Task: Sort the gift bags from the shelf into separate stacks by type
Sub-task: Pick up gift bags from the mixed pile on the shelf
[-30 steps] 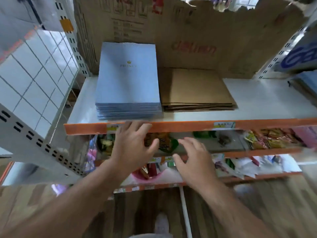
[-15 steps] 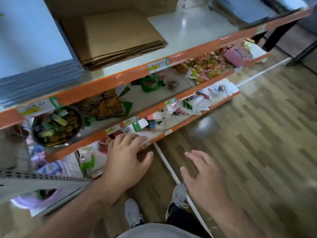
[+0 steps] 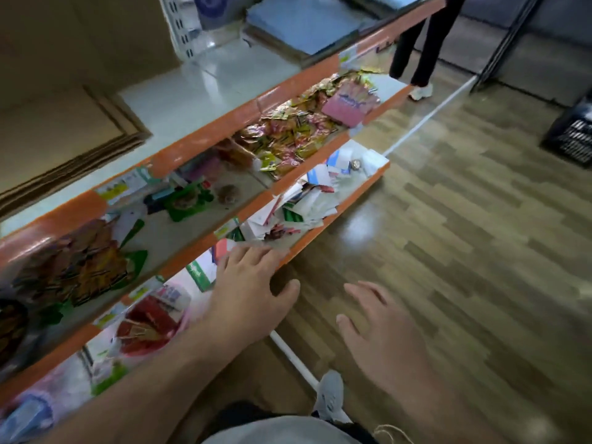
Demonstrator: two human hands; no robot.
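While both hands hang empty with fingers loosely spread, the left hand (image 3: 253, 283) hovers by the lowest shelf (image 3: 336, 211) and the right hand (image 3: 381, 328) over the floor (image 3: 448, 219). Brown bags (image 3: 64, 136) lie stacked at left on the top shelf (image 3: 198, 91). A blue pile (image 3: 301, 24) far along it seems to cover brown layers, so sorting probably is unfinished.

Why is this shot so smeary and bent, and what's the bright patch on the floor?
Head view: motion blur smears the left hand, the right hand and the snack packets at the left edge; the wide-angle lens bends the orange shelf edge; light glares off the glossy wood floor and the white top shelf.
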